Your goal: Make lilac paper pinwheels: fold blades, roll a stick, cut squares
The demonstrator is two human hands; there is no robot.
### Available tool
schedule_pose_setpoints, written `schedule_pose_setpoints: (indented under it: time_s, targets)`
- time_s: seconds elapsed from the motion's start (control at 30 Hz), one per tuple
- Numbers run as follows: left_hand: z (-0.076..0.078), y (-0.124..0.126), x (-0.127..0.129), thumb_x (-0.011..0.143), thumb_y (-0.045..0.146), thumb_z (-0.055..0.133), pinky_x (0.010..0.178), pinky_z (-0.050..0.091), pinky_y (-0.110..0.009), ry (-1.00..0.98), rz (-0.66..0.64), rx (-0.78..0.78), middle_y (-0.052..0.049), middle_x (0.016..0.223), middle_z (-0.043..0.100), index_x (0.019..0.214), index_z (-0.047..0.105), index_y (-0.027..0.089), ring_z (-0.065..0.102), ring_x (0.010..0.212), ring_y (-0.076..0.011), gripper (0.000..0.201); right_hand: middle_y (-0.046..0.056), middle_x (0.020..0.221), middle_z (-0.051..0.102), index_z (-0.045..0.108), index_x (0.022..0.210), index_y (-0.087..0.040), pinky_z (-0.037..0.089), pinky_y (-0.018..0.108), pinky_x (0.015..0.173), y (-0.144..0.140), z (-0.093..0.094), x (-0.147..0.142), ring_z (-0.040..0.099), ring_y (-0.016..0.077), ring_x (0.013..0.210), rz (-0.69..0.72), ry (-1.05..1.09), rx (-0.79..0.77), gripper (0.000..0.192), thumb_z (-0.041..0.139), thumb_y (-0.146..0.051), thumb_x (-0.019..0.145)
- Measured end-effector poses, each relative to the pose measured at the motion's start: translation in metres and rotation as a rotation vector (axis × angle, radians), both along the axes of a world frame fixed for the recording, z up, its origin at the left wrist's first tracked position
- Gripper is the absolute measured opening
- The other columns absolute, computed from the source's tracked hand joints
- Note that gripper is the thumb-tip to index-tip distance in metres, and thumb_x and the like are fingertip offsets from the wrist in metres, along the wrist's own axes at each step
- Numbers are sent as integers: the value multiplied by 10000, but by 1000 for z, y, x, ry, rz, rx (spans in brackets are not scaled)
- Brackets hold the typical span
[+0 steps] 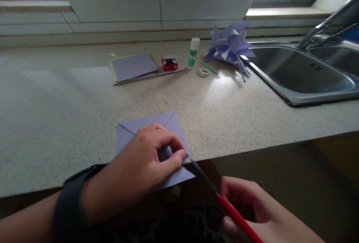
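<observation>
Gripping red-handled scissors [224, 202] in our right hand [252, 209], we advance toward 10 o'clock while our left hand [143, 160] pins the folded lilac paper [157, 130] flat at the counter edge [252, 149].

We log speckled stone countertop [56, 97], steel sink [297, 70] set in at right. On it we count: folded purple square [168, 123] at front edge, partly overhanging; stack of purple and yellow sheets [134, 67]; red box [169, 63]; upright glue stick [193, 52]; tape roll [204, 72]; green pen [209, 67]; purple paper pinwheel [228, 42] just beside sink.
</observation>
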State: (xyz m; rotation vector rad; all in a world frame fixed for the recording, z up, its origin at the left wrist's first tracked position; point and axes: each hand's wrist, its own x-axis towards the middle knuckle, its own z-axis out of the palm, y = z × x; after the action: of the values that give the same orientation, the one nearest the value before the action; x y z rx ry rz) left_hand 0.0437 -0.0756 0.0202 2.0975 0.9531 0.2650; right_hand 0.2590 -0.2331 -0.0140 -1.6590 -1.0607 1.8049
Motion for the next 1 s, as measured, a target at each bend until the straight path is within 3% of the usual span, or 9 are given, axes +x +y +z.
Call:
schedule_pose_setpoints:
  time_s: [0.23, 0.7, 1.0]
  targets:
    - [2, 3, 3, 880, 342, 657, 873, 403, -364, 3, -92, 66, 39, 841, 691, 787, 729, 290, 598, 889, -188, 129, -13, 777, 489, 515, 791, -204, 431, 241, 585, 2, 11, -1, 488, 137, 697, -12, 48, -108, 535, 709, -700, 746]
    - [-1, 0, 4, 874, 332, 661, 851, 393, -404, 22, -98, 151, 2, 878, 668, 807, 746, 292, 554, 940, -234, 116, -30, 778, 533, 531, 883, -193, 392, 182, 503, 2, 10, 6, 493, 72, 586, -108, 91, -236, 563, 757, -682, 721]
    - [-3, 1, 2, 872, 317, 675, 837, 400, -391, 0, -111, 161, 24, 846, 680, 803, 742, 305, 552, 928, -223, 96, -42, 721, 533, 524, 849, -182, 381, 161, 440, 13, 14, 20, 482, 60, 535, -10, 31, -212, 555, 782, -652, 706]
